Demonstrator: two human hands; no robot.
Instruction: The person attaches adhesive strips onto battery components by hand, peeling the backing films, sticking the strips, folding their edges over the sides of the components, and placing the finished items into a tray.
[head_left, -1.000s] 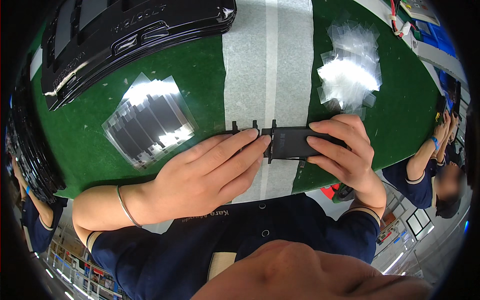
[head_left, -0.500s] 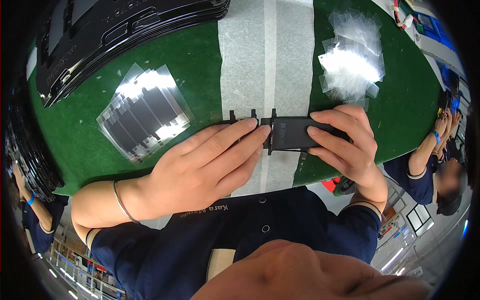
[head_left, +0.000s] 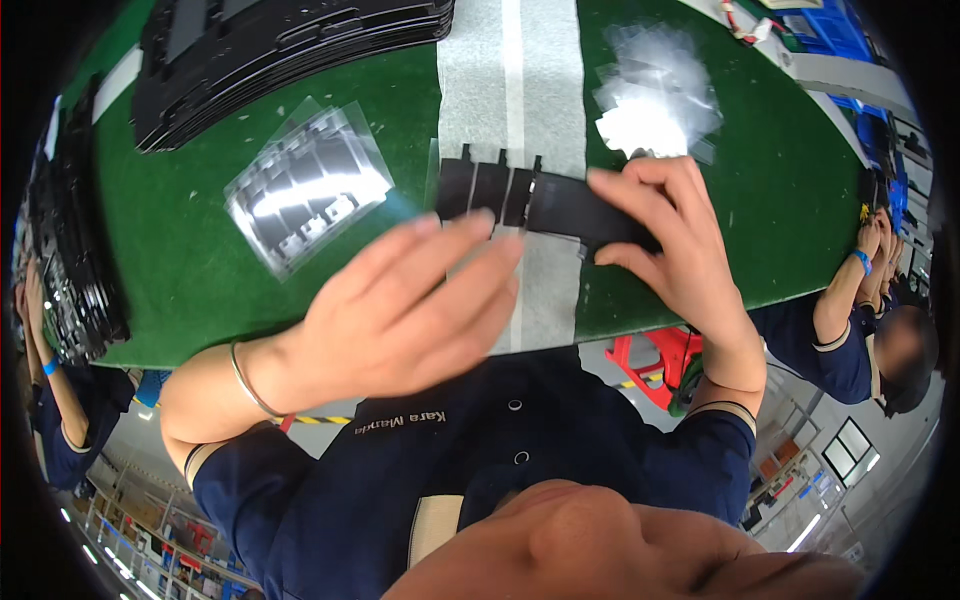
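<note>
My right hand (head_left: 675, 235) has its thumb and fingers closed on the right end of a flat black battery-like block (head_left: 567, 210). The block's left end meets the rightmost of several black strips with small tabs, carried on a clear film sheet (head_left: 470, 190). Whether the block is stuck to that strip, I cannot tell. Slightly blurred, my left hand (head_left: 410, 315) is just below the strips, its fingers stretched and apart, with nothing visible in them.
More clear sheets with black strips (head_left: 310, 190) lie fanned on the green table (head_left: 400, 110) at left. Clear film pieces (head_left: 655, 95) are heaped at far right. Stacked black panels (head_left: 290, 60) stand at far left. A pale band (head_left: 555, 60) crosses the table. Co-workers' arms show at both sides.
My left hand has come off the strips and dropped back, uncovering them. My right hand keeps its hold on the block. The whole view has shifted slightly.
</note>
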